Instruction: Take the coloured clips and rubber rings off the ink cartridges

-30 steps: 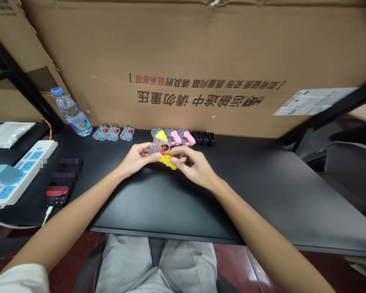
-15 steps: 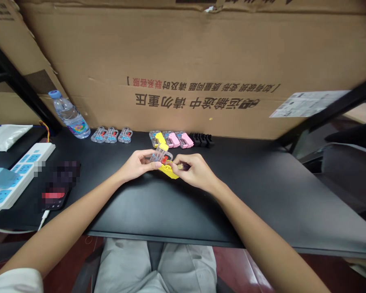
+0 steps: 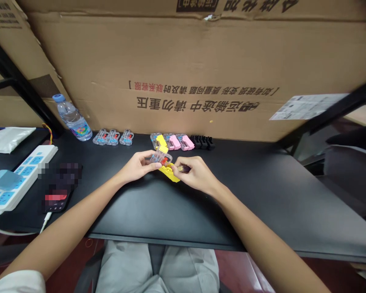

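My left hand (image 3: 136,166) pinches a small clear plastic toy piece (image 3: 160,157) with red and blue bits inside. It sits against a yellow plastic part (image 3: 170,172) lying between both hands. My right hand (image 3: 193,174) is closed, its fingertips on the yellow part and on a small thing I cannot make out. Both hands hover just over the black table (image 3: 177,203). Behind them, a row of like pieces lines the cardboard: three clear ones (image 3: 113,137), a yellow one (image 3: 160,141), pink ones (image 3: 179,142) and black ones (image 3: 203,142).
A large cardboard box (image 3: 201,69) walls off the table's back. A water bottle (image 3: 72,119) stands at the back left. A white power strip (image 3: 16,175), a charging phone (image 3: 59,189) and a white bag (image 3: 7,138) lie at the left. A chair (image 3: 347,171) is at the right.
Both hands with the toy pieces have drifted slightly toward me and down. The right fingers have curled tighter onto the yellow part.
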`<state>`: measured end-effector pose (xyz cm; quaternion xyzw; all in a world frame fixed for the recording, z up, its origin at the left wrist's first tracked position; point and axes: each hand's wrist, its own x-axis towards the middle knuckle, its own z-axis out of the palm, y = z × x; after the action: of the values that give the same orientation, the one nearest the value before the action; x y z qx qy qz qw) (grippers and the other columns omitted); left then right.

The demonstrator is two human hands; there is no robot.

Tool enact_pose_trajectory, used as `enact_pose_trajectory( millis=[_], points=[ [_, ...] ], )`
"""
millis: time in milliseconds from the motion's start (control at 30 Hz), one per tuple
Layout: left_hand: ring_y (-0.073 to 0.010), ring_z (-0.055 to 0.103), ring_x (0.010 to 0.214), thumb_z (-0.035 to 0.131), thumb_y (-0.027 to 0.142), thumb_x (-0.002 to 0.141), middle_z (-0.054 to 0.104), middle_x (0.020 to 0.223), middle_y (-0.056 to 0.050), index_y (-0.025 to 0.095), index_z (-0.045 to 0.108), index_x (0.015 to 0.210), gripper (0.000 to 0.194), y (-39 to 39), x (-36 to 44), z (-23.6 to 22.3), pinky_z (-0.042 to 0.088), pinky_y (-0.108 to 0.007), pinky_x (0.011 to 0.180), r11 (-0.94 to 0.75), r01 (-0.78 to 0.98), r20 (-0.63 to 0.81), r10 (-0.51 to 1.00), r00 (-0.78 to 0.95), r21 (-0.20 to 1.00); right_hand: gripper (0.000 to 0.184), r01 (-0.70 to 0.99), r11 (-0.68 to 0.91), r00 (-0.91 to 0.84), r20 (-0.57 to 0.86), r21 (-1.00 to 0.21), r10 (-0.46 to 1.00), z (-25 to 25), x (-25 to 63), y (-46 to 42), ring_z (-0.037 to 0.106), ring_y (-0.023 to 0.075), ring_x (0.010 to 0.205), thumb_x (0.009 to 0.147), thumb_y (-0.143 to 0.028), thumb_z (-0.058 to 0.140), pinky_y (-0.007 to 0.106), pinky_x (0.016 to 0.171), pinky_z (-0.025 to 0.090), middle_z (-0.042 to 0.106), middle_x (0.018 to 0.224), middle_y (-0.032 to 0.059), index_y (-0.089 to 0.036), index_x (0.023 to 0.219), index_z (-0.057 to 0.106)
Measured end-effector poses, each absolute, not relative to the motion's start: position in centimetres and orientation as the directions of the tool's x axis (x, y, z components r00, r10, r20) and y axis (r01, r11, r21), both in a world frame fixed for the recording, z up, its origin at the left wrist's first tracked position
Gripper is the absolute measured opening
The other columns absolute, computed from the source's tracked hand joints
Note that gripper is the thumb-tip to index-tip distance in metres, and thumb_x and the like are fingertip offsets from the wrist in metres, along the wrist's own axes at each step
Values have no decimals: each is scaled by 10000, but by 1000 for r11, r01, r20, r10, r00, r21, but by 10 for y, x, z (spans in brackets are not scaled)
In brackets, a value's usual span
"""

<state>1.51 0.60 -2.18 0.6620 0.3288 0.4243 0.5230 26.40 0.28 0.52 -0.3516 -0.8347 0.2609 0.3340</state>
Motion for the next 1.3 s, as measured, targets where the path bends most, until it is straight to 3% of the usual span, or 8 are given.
enact_pose_trajectory(
  millis=[167, 333, 567, 733, 900, 1000, 1133, 1300],
  points=[
    [-257, 755, 1120, 820, 511, 905, 774, 1264, -120, 175, 785, 1205, 452, 9, 14, -19, 610, -368, 972, -337, 62, 294, 886, 359, 940, 157, 426, 625, -548, 364, -654, 753, 9, 275, 11, 442, 106, 539, 872, -239, 643, 258, 571, 350, 588, 597, -32, -190, 723, 658],
    [-168, 680, 802, 791, 515, 905, 752, 1003, -53, 193, 773, 1135, 396, 18, 0, -18, 529, -280, 710, -380, 365, 330, 924, 192, 850, 147, 519, 627, -519, 369, -580, 771, 14, 301, 29, 527, 129, 581, 836, -260, 632, 265, 615, 391, 655, 641, -3, -194, 711, 671],
    [-190, 684, 707, 711, 458, 954, 674, 726, 37, 277, 630, 1410, 497, 18, -21, -6, 478, -270, 696, -276, 765, 309, 945, 106, 582, 231, 885, 230, -127, 263, -406, 956, 18, 388, 62, 565, 181, 618, 805, -345, 626, 312, 611, 363, 661, 623, 38, -201, 625, 634],
    [-287, 775, 849, 570, 528, 1037, 777, 827, -22, 337, 702, 1332, 375, 14, -21, 4, 523, -330, 767, -131, 949, 181, 980, 80, 286, 211, 897, -140, 170, 35, -420, 985, 12, 437, 70, 626, 214, 667, 781, -367, 668, 312, 617, 397, 672, 622, 38, -194, 671, 717],
    [-352, 789, 1009, 505, 577, 1067, 818, 1104, -96, 297, 667, 1413, 474, 15, -16, 7, 568, -395, 824, -75, 986, 211, 976, 44, 146, 194, 910, -95, 108, 9, -403, 994, 2, 431, 73, 626, 199, 665, 813, -343, 671, 309, 631, 402, 697, 652, 36, -202, 691, 721],
    [-313, 774, 1062, 496, 543, 1081, 778, 1272, -101, 268, 661, 1411, 460, 12, -15, 9, 582, -376, 851, -176, 975, 289, 948, 131, 134, 257, 921, -87, 137, 108, -379, 985, 1, 423, 74, 621, 214, 663, 848, -423, 691, 317, 623, 391, 704, 675, 59, -211, 703, 710],
    [-312, 717, 1195, 536, 457, 1071, 739, 1328, -127, 223, 733, 1288, 375, 8, -9, 4, 573, -397, 988, -349, 936, 286, 903, 321, 50, 310, 901, -32, 280, 523, -433, 805, 4, 399, 73, 648, 234, 721, 955, -451, 592, 326, 667, 419, 752, 801, 107, -212, 788, 698],
    [-438, 578, 1390, 573, 544, 1043, 618, 1549, -218, 156, 612, 1506, 605, 14, -1, -15, 498, -587, 1123, -325, 945, 295, 906, 303, 26, 199, 838, 324, 57, 661, -440, 748, 4, 340, 65, 684, 236, 773, 951, -324, 589, 341, 753, 491, 783, 903, 113, -210, 866, 728]
  ],
)
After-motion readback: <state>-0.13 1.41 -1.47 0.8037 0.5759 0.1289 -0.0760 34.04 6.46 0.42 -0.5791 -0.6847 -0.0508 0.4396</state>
